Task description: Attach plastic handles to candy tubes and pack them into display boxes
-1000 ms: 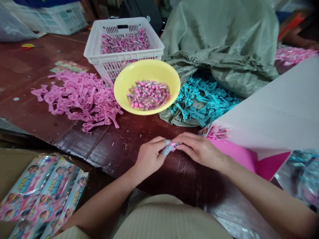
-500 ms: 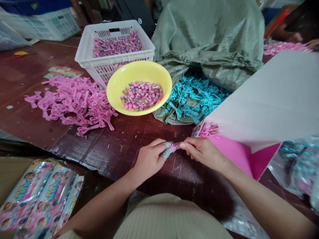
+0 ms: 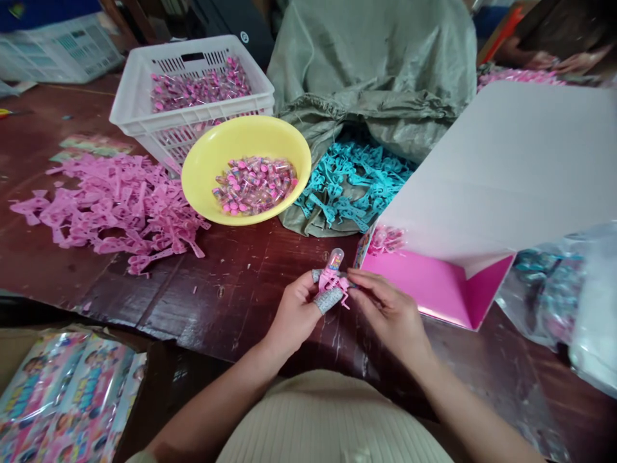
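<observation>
Cream ribbed knit top (image 3: 332,418); grey glittery wrap (image 3: 328,299) on left hand (image 3: 292,315); bare forearms (image 3: 216,405).

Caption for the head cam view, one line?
Left hand and right hand hold a clear capsule on a pink plastic strip before a yellow bowl of capsules.

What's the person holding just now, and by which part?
A clear tube, held by the pink plastic at its base, between the left hand's gray-wrapped fingers and the right hand's fingers.

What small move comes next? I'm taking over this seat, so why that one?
Probably pull the pink plastic strip off the clear capsule: the left hand pinches both, the right hand is alongside, and similar strips lie piled on the table.
</observation>
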Motion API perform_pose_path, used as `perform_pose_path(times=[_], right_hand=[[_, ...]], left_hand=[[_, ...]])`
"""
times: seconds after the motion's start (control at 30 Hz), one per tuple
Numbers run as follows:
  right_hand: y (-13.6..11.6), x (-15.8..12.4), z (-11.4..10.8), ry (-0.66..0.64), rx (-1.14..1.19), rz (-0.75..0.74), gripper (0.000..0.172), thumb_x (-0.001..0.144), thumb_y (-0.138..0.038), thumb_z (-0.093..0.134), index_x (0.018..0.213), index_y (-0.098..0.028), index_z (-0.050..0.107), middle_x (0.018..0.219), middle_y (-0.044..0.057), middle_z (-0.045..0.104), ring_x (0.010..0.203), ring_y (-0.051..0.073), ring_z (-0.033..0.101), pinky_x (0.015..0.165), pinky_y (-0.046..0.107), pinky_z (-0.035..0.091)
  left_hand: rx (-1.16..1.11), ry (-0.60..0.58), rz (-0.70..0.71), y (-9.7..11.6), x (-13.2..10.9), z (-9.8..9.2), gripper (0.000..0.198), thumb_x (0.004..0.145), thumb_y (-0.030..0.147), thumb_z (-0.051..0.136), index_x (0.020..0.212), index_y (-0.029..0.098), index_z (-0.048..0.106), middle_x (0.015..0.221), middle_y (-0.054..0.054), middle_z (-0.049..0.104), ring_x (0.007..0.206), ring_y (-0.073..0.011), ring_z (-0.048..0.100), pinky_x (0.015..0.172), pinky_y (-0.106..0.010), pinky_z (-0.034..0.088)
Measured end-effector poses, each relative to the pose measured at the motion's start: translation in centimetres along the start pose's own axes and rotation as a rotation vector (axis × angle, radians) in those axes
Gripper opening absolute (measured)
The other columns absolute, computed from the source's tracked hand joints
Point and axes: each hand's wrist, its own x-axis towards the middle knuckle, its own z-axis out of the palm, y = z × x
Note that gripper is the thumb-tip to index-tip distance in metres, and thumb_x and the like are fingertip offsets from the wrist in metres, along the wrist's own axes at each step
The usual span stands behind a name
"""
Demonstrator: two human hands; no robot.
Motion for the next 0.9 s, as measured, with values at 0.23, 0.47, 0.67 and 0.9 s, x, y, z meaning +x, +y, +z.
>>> perform_pose_path(times=[0.23, 0.47, 0.67, 0.9], right_hand=[[-0.2, -0.3, -3.8, -0.301, -0.003, 0.083, 0.048, 0.103, -0.026, 0.048, 0.15, -0.029, 0.047, 0.114, 0.008, 0.065, 0.107, 0.02, 0.063, 0.098, 0.041, 0.055], [-0.2, 0.2, -4.0, -0.106, 0.307, 0.138, 0.023, 0.099, -0.029, 0.06, 0.123, -0.028, 0.058, 0.121, 0.006, 0.068, 0.111, 0.019, 0.067, 0.095, 0.036, 0.058], [-0.8, 0.9, -5.9, -0.262, -0.012, -0.083, 0.027, 0.098, -0.022, 0.063, 0.123, -0.029, 0.067, 0.119, 0.003, 0.074, 0.108, 0.017, 0.071, 0.097, 0.032, 0.057], [-0.7, 0.7, -5.1, -0.23, 0.083, 0.111, 0.019, 0.1, -0.032, 0.06, 0.115, -0.022, 0.066, 0.091, 0.002, 0.077, 0.08, 0.015, 0.074, 0.075, 0.027, 0.061]], left_hand=[[0.078, -0.028, -0.015, 0.9, 0.3, -0.9, 0.031, 0.073, 0.037, 0.087, 0.092, 0.016, 0.075, 0.083, -0.001, 0.071, 0.073, -0.0104, 0.058, 0.073, -0.022, 0.047], [0.001, -0.117, -0.236, 0.2, 0.2, -0.6, 0.037, 0.069, 0.041, 0.088, 0.095, 0.018, 0.077, 0.06, 0.006, 0.055, 0.046, -0.0028, 0.029, 0.044, -0.017, 0.02], [0.091, -0.152, -0.091, 0.8, 0.4, -0.2, 0.024, 0.072, 0.034, 0.087, 0.088, 0.019, 0.08, 0.079, 0.0, 0.071, 0.07, -0.0113, 0.058, 0.07, -0.024, 0.05], [0.272, -0.192, 0.07, 0.8, 0.6, 0.0, 0.026, 0.081, 0.036, 0.08, 0.098, 0.017, 0.078, 0.091, -0.004, 0.075, 0.085, -0.0174, 0.066, 0.082, -0.03, 0.053]])
